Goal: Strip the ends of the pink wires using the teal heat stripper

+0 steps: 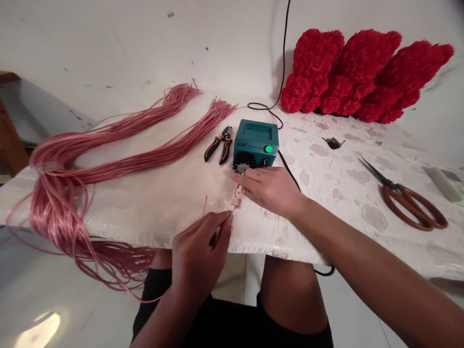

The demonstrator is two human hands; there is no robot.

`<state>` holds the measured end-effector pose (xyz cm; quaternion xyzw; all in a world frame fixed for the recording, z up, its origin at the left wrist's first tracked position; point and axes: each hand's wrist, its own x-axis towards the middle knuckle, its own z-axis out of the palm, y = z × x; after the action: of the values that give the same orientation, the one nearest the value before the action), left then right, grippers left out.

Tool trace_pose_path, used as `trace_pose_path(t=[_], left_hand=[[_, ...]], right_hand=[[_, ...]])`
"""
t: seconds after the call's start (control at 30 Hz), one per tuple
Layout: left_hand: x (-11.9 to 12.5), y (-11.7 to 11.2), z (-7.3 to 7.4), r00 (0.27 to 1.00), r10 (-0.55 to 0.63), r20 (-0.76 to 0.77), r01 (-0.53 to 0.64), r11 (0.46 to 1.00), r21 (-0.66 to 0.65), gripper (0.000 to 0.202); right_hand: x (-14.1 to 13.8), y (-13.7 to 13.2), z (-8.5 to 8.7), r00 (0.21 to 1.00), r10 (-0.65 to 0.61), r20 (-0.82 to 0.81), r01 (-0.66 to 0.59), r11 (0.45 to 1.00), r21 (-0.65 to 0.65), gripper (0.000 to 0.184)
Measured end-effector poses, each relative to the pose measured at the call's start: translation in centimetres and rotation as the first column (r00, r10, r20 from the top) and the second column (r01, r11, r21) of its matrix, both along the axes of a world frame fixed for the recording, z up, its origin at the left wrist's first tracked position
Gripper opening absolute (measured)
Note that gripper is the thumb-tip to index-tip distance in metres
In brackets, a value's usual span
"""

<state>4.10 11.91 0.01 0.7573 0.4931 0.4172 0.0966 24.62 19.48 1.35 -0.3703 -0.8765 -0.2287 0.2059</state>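
My left hand is at the table's front edge, with thumb and forefinger pinched on a thin wire. That wire meets the lower end of a small pale printed piece. A short pink wire end sticks up beside my left knuckles. My right hand lies against the front of a small teal machine with a green button. Its fingers are bent together over a grey round part and the top of the pale piece. What the fingertips grip is hidden.
A long bundle of pink wires loops over the table's left side and hangs off it. Black-and-orange pliers lie left of the machine. Scissors and a small black item lie right. Red flower bunches stand behind; a black cord rises.
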Motion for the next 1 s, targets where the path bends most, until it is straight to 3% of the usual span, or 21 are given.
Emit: trace_pose_path(t=[0.17,0.7,1.0], left_hand=[[0.3,0.2,0.0,0.999,0.034,0.009,-0.034,0.999,-0.013,0.009],[1.9,1.0,-0.3,0.995,0.103,-0.017,-0.104,0.994,-0.028,0.019],[2.6,0.6,0.2,0.982,0.190,-0.020,-0.191,0.977,-0.093,0.022]], right_hand=[[-0.1,0.0,-0.1,1.000,0.012,-0.023,-0.012,1.000,0.024,0.026],[-0.6,-0.1,-0.2,0.996,-0.093,-0.002,0.091,0.982,-0.163,0.026],[-0.7,0.4,-0.5,0.997,-0.074,-0.038,0.064,0.976,-0.209,0.026]])
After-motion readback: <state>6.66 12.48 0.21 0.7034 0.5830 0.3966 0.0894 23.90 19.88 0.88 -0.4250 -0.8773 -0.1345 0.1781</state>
